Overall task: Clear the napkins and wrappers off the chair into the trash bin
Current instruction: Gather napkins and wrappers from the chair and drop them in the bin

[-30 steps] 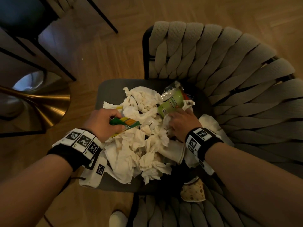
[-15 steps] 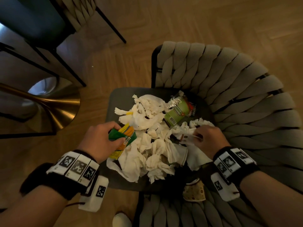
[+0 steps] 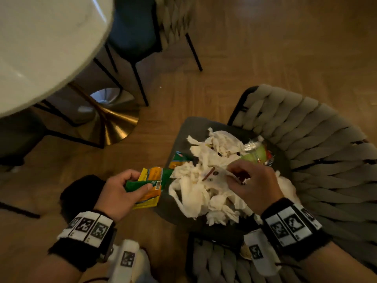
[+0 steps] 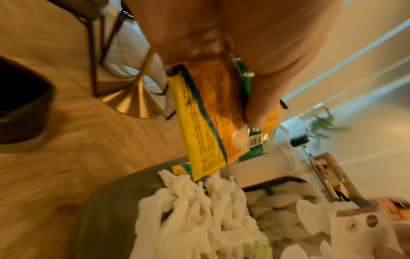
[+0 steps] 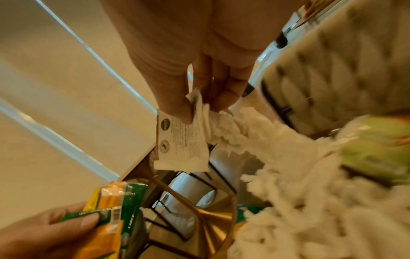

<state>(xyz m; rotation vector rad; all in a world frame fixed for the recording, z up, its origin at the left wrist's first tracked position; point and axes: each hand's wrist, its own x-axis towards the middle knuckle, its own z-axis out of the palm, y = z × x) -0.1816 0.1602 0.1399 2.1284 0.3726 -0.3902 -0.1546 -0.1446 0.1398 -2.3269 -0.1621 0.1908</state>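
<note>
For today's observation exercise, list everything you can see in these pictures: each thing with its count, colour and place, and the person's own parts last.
crumpled napkins: many, white, heaped on the chair seat
yellow-orange-green wrappers: a small bunch, held beside the chair's left edge
white printed packet: one, pinched above the napkins
green wrapper: one, at the back of the seat
small orange-green wrapper: one, on the seat's left edge
woven chair: one, grey, right
round table: one, white top, gold base, upper left
second chair: one, dark seat, top centre
wood floor: brown
trash bin: none seen
wrist bands: two, black with marker tags
left hand: grips the wrappers
right hand: pinches the packet
</note>
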